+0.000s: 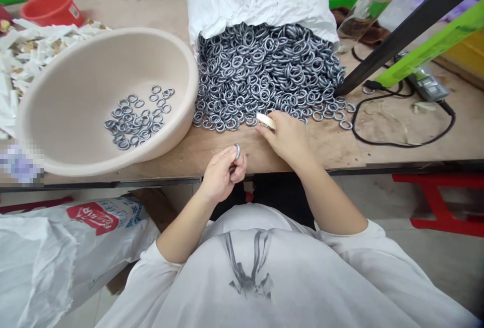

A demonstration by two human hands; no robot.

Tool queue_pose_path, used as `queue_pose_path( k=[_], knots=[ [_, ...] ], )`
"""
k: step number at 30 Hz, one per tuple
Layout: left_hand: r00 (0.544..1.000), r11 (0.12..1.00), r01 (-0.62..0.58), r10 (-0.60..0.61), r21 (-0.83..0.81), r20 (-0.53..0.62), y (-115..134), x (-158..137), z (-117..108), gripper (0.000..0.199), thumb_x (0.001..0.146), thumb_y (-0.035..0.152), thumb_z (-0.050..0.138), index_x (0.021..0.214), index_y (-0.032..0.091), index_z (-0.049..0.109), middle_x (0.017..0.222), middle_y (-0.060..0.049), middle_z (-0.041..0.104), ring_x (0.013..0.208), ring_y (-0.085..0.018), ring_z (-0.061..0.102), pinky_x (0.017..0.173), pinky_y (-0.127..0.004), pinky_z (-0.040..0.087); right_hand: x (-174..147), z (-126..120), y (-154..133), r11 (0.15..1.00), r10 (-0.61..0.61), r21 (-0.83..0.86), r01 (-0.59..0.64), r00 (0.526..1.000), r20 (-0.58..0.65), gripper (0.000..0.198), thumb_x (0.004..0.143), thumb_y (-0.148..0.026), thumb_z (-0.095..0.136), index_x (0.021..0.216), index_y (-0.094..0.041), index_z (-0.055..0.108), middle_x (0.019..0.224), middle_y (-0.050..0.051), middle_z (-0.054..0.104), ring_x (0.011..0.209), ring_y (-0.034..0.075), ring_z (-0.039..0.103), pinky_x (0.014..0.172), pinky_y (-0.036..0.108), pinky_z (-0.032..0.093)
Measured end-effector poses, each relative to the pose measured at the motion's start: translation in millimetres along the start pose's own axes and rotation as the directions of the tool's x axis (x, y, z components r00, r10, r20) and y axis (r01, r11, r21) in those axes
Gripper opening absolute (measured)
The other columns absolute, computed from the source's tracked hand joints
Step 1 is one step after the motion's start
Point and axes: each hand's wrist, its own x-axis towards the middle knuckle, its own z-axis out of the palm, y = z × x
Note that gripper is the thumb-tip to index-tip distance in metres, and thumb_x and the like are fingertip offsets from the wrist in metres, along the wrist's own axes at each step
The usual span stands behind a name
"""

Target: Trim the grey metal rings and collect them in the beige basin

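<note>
My left hand [222, 173] is closed on a grey ring [237, 151], pinched near its fingertips just in front of the table edge. My right hand [289, 136] grips a small cream-white tool [266, 121] at the near edge of the ring pile; its exact kind is hard to make out. A large heap of grey rings [264, 76] spills from a white sack [260, 0] onto the table. To the left, a wide beige basin [75, 76] holds a smaller group of grey rings [136, 121].
White strips [22, 61] lie left of the basin, near a red bowl [51, 8]. At right stand a black bar [401, 30] and a green bar [434, 43], beside a black cable [393, 144] and a clear bottle [372, 8]. Below the table are a white bag [94, 252] and a red stool [442, 202].
</note>
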Motion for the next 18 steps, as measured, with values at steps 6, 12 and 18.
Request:
queue_pose_path(
  k=[6, 12, 18],
  knots=[
    [0.986, 0.999, -0.024, 0.031, 0.048, -0.161, 6, 11, -11, 0.025, 0.074, 0.023, 0.069, 0.097, 0.016, 0.069, 0.076, -0.003, 0.068, 0.045, -0.005, 0.043, 0.040, -0.017, 0.025, 9, 0, -1, 0.988, 0.003, -0.156, 0.009, 0.997, 0.071, 0.019, 0.095, -0.031, 0.058, 0.096, -0.017, 0.072, 0.099, 0.015, 0.072, 0.075, 0.025, 0.059, 0.063, 0.034, 0.029],
    [0.963, 0.970, -0.109, 0.158, 0.219, -0.219, 12, 20, -17, 0.019, 0.074, 0.033, 0.068, 0.077, 0.015, 0.062, 0.072, -0.001, 0.061, 0.047, -0.005, 0.039, 0.040, -0.018, 0.020, -5, -1, -2, 0.992, 0.006, -0.125, 0.008, 0.994, 0.105, 0.025, 0.095, -0.032, 0.057, 0.114, -0.020, 0.069, 0.113, 0.013, 0.068, 0.084, 0.027, 0.063, 0.066, 0.034, 0.036],
    [0.922, 0.619, -0.207, 0.381, 0.758, -0.060, 8, 21, -19, 0.019, 0.085, 0.037, 0.065, 0.088, 0.019, 0.064, 0.073, 0.001, 0.055, 0.061, -0.010, 0.045, 0.056, -0.023, 0.036, -11, 2, 1, 0.998, -0.017, 0.063, 0.007, 0.986, 0.168, 0.020, 0.094, -0.029, 0.057, 0.102, -0.016, 0.070, 0.105, 0.014, 0.069, 0.094, 0.029, 0.063, 0.080, 0.039, 0.045]
  ],
)
